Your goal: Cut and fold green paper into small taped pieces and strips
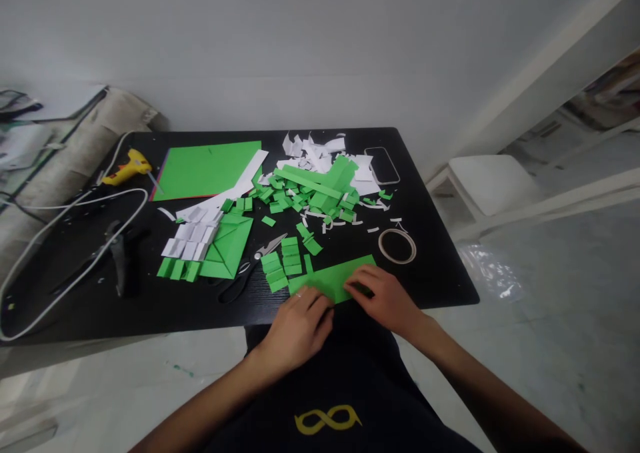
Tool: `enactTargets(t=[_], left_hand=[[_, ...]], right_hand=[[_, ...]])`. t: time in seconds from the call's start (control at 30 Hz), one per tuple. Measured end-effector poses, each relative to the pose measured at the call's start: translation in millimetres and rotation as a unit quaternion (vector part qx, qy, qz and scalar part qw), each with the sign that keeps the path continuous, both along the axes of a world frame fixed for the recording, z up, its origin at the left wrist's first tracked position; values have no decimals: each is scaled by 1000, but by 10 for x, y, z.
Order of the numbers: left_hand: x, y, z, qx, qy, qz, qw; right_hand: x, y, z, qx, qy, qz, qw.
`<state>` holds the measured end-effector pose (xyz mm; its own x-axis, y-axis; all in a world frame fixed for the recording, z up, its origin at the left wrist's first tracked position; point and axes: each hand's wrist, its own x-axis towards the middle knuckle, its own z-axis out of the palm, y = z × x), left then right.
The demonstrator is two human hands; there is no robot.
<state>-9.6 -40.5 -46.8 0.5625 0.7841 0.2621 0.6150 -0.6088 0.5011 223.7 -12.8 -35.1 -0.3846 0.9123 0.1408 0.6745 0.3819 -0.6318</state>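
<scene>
A strip of green paper (330,281) lies at the table's front edge, under both hands. My left hand (299,323) is closed on its near left edge, fingers curled and thumb below. My right hand (383,298) pinches the strip's right part between thumb and fingers; the fingertips are partly hidden. Left of the strip are folded green paper pieces (291,256), and black-handled scissors (245,266) lie open beyond them. Farther left, a folded green sheet (227,246) has creased white paper pieces (193,233) at its side.
Green and white paper scraps (315,183) are heaped at the back centre. A roll of tape (397,246) lies to the right, near a phone-shaped outline (383,165). Green sheets (205,166) are stacked back left. A yellow glue gun (129,167) with a white cable (65,206) occupies the left side.
</scene>
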Motion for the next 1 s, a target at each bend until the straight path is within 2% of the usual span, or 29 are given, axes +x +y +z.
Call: enactTargets(t=[0.1,0.2,0.5,0.77,1.0], left_hand=[[209,69,16,-12,60,18,998],[376,155,31,-68,115,44,990],[590,293,115,-156,163,49,973],[613,468,277,-267,180,34,946],[406,535,430,-384,152,26,910]], right_hand=[[14,18,-49,-28,6,-4,1000],[54,43,-30,-58,42,-12,997],[88,109,14,-113,93,-32,989],[97,130,29,-144,90,-22,985],[91,123,22,-146,85,-25,985]])
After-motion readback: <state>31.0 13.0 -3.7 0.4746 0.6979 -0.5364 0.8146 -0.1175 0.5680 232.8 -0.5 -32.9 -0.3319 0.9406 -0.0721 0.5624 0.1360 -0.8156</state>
